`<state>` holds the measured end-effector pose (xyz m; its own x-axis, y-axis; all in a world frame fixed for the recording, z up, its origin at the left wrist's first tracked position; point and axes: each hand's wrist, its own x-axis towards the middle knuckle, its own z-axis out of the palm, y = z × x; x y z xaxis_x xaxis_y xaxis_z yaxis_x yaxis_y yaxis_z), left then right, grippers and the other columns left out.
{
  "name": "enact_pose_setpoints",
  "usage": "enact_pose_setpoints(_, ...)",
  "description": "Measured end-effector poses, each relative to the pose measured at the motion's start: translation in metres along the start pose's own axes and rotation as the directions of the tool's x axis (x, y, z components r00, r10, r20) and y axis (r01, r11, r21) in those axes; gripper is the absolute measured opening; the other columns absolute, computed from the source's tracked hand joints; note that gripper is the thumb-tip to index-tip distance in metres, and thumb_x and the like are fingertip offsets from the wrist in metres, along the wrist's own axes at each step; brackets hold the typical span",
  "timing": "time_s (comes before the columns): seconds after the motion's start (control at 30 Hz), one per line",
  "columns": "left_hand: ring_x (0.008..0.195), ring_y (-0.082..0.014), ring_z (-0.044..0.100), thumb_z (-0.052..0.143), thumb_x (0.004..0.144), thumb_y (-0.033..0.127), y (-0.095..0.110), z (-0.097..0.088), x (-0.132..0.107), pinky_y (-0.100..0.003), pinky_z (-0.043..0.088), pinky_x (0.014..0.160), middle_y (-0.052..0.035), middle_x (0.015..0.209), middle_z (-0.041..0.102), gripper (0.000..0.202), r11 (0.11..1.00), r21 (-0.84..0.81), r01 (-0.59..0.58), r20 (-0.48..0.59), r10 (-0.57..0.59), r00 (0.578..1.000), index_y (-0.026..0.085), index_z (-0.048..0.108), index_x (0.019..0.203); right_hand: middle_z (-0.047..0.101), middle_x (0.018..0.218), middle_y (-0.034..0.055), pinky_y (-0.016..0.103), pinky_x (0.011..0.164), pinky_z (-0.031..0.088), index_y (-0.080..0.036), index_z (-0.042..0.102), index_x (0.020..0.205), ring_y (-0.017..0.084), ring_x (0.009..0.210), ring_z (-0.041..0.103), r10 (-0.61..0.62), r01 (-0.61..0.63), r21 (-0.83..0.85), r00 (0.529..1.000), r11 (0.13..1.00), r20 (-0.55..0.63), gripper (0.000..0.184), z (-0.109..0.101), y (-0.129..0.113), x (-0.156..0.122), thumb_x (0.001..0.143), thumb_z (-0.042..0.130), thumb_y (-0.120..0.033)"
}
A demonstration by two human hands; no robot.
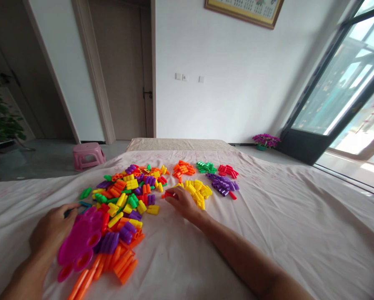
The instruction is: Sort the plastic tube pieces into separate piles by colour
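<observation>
I have the right hand [183, 203] pinching a red piece [168, 194] at its ten o'clock, yellow pile [202, 191] just beside at two, mixed heap [122, 199] at nine. Whether my left hand [51, 227] grips anything, I can't tell.

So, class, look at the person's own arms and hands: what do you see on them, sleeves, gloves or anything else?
Both the left hand and the right hand are ungloved. The forearms are bare as far as the picture shows, with no sleeves in view, and taper towards wrists without any visible watch or bracelet.
</observation>
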<state>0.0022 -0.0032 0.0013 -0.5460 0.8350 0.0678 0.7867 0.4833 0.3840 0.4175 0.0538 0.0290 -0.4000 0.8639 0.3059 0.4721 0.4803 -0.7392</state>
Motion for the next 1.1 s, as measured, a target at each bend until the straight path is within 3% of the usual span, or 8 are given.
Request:
enact_pose_setpoints(0.13, 0.08, -0.025, 0.062, 0.035, 0.087, 0.05, 0.006, -0.005, -0.005, -0.031, 0.043, 0.065, -0.0098, 0.111, 0.068, 0.048, 0.999, -0.003, 0.054, 0.03, -0.054, 0.998, 0.028, 0.066, 0.117, 0.061, 0.074, 0.0014, 0.025, 0.062, 0.047, -0.014, 0.067, 0.096, 0.014, 0.068, 0.061, 0.2, -0.193, 0.467, 0.979, 0.863, 0.037, 0.04, 0.002, -0.003, 0.006, 0.088, 0.054, -0.051)
enact_pose_setpoints(0.27, 0.079, -0.0236, 0.062, 0.035, 0.088, 0.049, 0.004, -0.006, -0.005, -0.031, 0.042, 0.066, -0.0101, 0.11, 0.068, 0.048, 1.0, -0.019, 0.024, 0.021, -0.023, 1.0, 0.027, 0.066, 0.118, 0.058, 0.065, -0.0001, 0.023, 0.058, 0.045, -0.015, 0.062, 0.076, 0.012, 0.062, 0.059, 0.229, -0.214, 0.578, 0.972, 0.787, 0.049, 0.041, 0.002, -0.008, 0.006, 0.084, 0.056, -0.056)
enact_pose_setpoints(0.4, 0.078, -0.0243, 0.062, 0.036, 0.088, 0.049, 0.002, -0.005, -0.004, -0.032, 0.043, 0.065, -0.0108, 0.106, 0.069, 0.048, 1.0, -0.022, 0.012, 0.005, -0.012, 1.0, 0.026, 0.066, 0.117, 0.059, 0.063, -0.0001, 0.022, 0.055, 0.043, -0.015, 0.063, 0.079, 0.011, 0.059, 0.056, 0.245, -0.225, 0.56, 0.969, 0.797, 0.041, 0.04, 0.001, -0.01, 0.005, 0.083, 0.056, -0.055)
enact_pose_setpoints(0.6, 0.079, -0.0249, 0.064, 0.036, 0.088, 0.05, 0.001, -0.002, -0.002, -0.031, 0.044, 0.065, -0.0115, 0.107, 0.069, 0.049, 1.0, -0.016, 0.011, -0.002, -0.011, 1.0, 0.026, 0.067, 0.117, 0.062, 0.073, 0.0006, 0.022, 0.055, 0.042, -0.015, 0.068, 0.098, 0.012, 0.063, 0.058, 0.287, -0.178, 0.52, 0.948, 0.835, -0.136, 0.039, -0.006, 0.0, 0.013, 0.082, 0.06, -0.05)
enact_pose_setpoints(0.73, 0.083, -0.0264, 0.064, 0.036, 0.088, 0.051, -0.002, -0.001, 0.0, -0.033, 0.045, 0.067, -0.0117, 0.11, 0.068, 0.05, 1.0, -0.022, 0.005, 0.008, -0.004, 1.0, 0.026, 0.067, 0.118, 0.063, 0.076, 0.0016, 0.024, 0.059, 0.046, -0.014, 0.068, 0.1, 0.013, 0.065, 0.059, 0.294, -0.142, 0.501, 0.926, 0.854, -0.238, 0.042, -0.018, 0.01, 0.019, 0.08, 0.062, -0.051)
enact_pose_setpoints(0.87, 0.084, -0.0272, 0.064, 0.034, 0.088, 0.052, -0.002, -0.001, 0.0, -0.033, 0.045, 0.066, -0.0119, 0.111, 0.067, 0.05, 1.0, -0.009, 0.006, 0.019, -0.006, 1.0, 0.026, 0.066, 0.117, 0.067, 0.086, 0.0042, 0.027, 0.065, 0.051, -0.014, 0.067, 0.105, 0.014, 0.07, 0.062, 0.305, -0.141, 0.49, 0.912, 0.86, -0.273, 0.039, -0.027, 0.021, 0.022, 0.08, 0.062, -0.045)
enact_pose_setpoints(1.0, 0.083, -0.0274, 0.064, 0.035, 0.088, 0.053, 0.003, -0.004, -0.003, -0.033, 0.045, 0.065, -0.0117, 0.111, 0.068, 0.05, 1.0, 0.002, 0.029, 0.016, -0.029, 0.999, 0.026, 0.066, 0.116, 0.068, 0.107, 0.0077, 0.031, 0.075, 0.053, -0.017, 0.065, 0.114, 0.017, 0.084, 0.065, 0.274, -0.157, 0.357, 0.912, 0.921, -0.305, 0.037, -0.027, 0.037, 0.023, 0.079, 0.06, -0.03)
enact_pose_setpoints(1.1, 0.082, -0.0274, 0.064, 0.036, 0.087, 0.052, 0.006, -0.007, -0.006, -0.033, 0.045, 0.064, -0.0118, 0.109, 0.068, 0.049, 0.999, -0.011, 0.037, 0.029, -0.036, 0.999, 0.026, 0.067, 0.115, 0.067, 0.112, 0.0093, 0.031, 0.076, 0.054, -0.018, 0.062, 0.121, 0.017, 0.087, 0.065, 0.212, -0.139, 0.233, 0.921, 0.963, -0.327, 0.041, -0.022, 0.046, 0.022, 0.081, 0.056, -0.025)
